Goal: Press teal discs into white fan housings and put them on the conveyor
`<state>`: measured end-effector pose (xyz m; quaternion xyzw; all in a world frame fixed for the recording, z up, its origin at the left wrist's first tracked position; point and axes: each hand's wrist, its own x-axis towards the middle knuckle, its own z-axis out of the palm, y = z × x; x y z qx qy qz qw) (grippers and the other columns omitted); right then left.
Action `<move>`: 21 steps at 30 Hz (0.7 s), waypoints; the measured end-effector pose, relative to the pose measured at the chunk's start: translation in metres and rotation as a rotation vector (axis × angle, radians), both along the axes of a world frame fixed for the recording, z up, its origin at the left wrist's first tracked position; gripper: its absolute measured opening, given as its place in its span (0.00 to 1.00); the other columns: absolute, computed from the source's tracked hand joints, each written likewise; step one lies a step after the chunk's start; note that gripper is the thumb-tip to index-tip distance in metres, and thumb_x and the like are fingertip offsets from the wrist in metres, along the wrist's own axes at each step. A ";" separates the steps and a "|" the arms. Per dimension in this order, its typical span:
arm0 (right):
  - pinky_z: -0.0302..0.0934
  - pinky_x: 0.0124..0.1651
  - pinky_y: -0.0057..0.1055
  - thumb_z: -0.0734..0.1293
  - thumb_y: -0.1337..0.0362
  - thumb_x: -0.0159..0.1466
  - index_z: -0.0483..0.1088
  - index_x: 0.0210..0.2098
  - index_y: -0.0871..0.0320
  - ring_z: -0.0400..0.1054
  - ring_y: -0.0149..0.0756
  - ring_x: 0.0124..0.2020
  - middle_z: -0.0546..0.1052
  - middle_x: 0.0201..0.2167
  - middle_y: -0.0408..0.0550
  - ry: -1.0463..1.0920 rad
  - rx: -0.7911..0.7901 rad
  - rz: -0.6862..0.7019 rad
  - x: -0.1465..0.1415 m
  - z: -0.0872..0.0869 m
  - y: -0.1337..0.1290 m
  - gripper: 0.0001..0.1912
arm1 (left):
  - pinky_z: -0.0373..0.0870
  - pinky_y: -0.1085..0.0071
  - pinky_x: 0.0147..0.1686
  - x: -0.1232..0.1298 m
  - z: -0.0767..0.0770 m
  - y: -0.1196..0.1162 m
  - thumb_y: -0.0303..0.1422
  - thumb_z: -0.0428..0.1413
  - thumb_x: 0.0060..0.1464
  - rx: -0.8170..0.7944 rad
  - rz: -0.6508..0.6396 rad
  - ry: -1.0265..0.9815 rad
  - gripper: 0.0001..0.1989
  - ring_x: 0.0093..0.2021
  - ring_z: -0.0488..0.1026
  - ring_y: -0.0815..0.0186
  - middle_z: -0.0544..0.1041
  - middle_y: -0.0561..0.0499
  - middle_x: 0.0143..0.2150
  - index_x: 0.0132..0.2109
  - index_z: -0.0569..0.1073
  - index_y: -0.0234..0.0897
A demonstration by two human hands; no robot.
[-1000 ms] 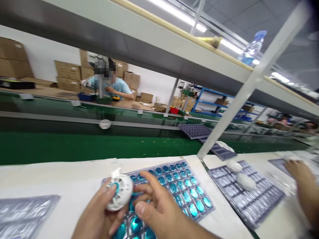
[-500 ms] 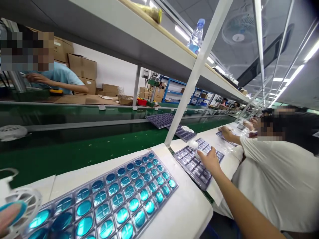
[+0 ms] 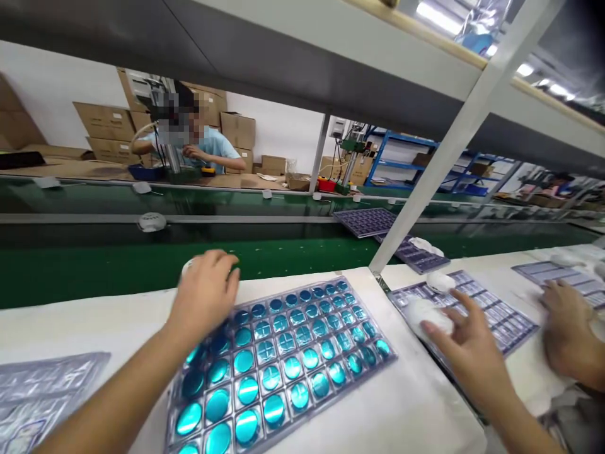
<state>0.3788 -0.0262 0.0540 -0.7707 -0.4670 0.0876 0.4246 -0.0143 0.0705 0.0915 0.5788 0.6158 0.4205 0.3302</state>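
Note:
My left hand [image 3: 205, 293] reaches over the back left corner of a clear tray [image 3: 326, 386] of shiny teal discs. A small part of a white round piece [image 3: 187, 268] shows beyond its fingers; whether they grip it is hidden. At the right, my right hand [image 3: 472, 340] has thumb and fingers around a white round part [image 3: 428, 315], above the left side of a clear compartment tray [image 3: 508, 318]. Another white round part [image 3: 439, 282] lies on that tray, just behind the fingers.
A green conveyor [image 3: 94, 265] runs behind the white table, carrying a purple tray [image 3: 366, 222] and a white part [image 3: 152, 222]. A slanted post [image 3: 425, 183] stands between the trays. Another person's hand [image 3: 567, 315] is at far right. Someone sits across.
The view has turned left. My left hand, earlier at the lower left edge with a white vented part and teal disc, is now at the tray's back left corner. My right hand remains by the right tray.

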 end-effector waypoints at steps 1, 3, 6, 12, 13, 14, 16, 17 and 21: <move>0.69 0.42 0.44 0.69 0.46 0.57 0.47 0.70 0.54 0.75 0.52 0.42 0.75 0.50 0.59 0.128 0.057 0.203 -0.029 0.002 -0.004 0.48 | 0.67 0.52 0.53 0.012 -0.001 -0.014 0.41 0.59 0.55 -0.052 -0.069 -0.046 0.11 0.64 0.60 0.37 0.73 0.40 0.57 0.41 0.76 0.40; 0.68 0.48 0.45 0.70 0.52 0.58 0.42 0.70 0.53 0.73 0.51 0.47 0.73 0.52 0.58 0.210 0.144 0.500 -0.086 0.005 -0.004 0.48 | 0.73 0.50 0.44 0.034 -0.001 -0.044 0.48 0.51 0.60 -0.202 -0.238 -0.178 0.20 0.47 0.76 0.42 0.79 0.38 0.46 0.44 0.78 0.39; 0.62 0.57 0.46 0.71 0.59 0.58 0.41 0.69 0.54 0.67 0.50 0.56 0.69 0.56 0.58 0.089 0.264 0.857 -0.152 0.007 0.012 0.48 | 0.77 0.57 0.37 0.054 -0.002 -0.075 0.45 0.47 0.64 -0.360 -0.350 -0.685 0.20 0.39 0.78 0.53 0.79 0.41 0.47 0.53 0.74 0.39; 0.64 0.42 0.31 0.64 0.63 0.68 0.71 0.45 0.54 0.70 0.37 0.39 0.75 0.38 0.46 -0.087 0.068 1.237 -0.184 0.019 0.038 0.07 | 0.68 0.73 0.22 0.033 -0.015 -0.066 0.43 0.50 0.64 -0.250 0.003 -1.122 0.15 0.26 0.69 0.67 0.74 0.51 0.32 0.45 0.74 0.38; 0.63 0.39 0.29 0.64 0.65 0.68 0.73 0.38 0.54 0.70 0.35 0.35 0.75 0.33 0.43 -0.194 -0.028 1.361 -0.183 0.020 0.037 0.06 | 0.67 0.74 0.21 0.028 -0.017 -0.064 0.43 0.51 0.64 -0.238 0.033 -1.122 0.15 0.26 0.68 0.67 0.74 0.51 0.32 0.47 0.74 0.38; 0.63 0.38 0.29 0.65 0.65 0.68 0.74 0.34 0.54 0.69 0.34 0.33 0.75 0.30 0.43 -0.314 -0.110 1.465 -0.182 0.018 0.035 0.08 | 0.67 0.74 0.21 0.025 -0.019 -0.063 0.44 0.51 0.63 -0.235 0.052 -1.120 0.16 0.25 0.68 0.67 0.75 0.51 0.32 0.48 0.74 0.39; 0.63 0.39 0.30 0.69 0.63 0.65 0.76 0.32 0.55 0.70 0.38 0.34 0.76 0.30 0.45 -0.533 -0.207 1.517 -0.182 0.013 0.030 0.06 | 0.67 0.74 0.21 0.022 -0.022 -0.063 0.45 0.53 0.62 -0.243 0.072 -1.112 0.17 0.25 0.68 0.67 0.75 0.50 0.31 0.49 0.74 0.38; 0.64 0.40 0.33 0.72 0.61 0.63 0.76 0.33 0.56 0.71 0.41 0.36 0.76 0.31 0.47 -0.620 -0.233 1.492 -0.182 0.009 0.028 0.05 | 0.68 0.73 0.21 0.022 -0.023 -0.065 0.45 0.53 0.61 -0.255 0.076 -1.105 0.17 0.24 0.67 0.67 0.75 0.50 0.31 0.48 0.74 0.38; 0.66 0.43 0.40 0.77 0.57 0.57 0.76 0.42 0.61 0.72 0.49 0.40 0.77 0.38 0.54 -0.745 -0.260 1.488 -0.187 -0.005 0.024 0.17 | 0.70 0.70 0.23 0.034 -0.022 -0.072 0.49 0.53 0.59 -0.324 0.074 -1.053 0.22 0.25 0.68 0.64 0.76 0.48 0.30 0.46 0.75 0.35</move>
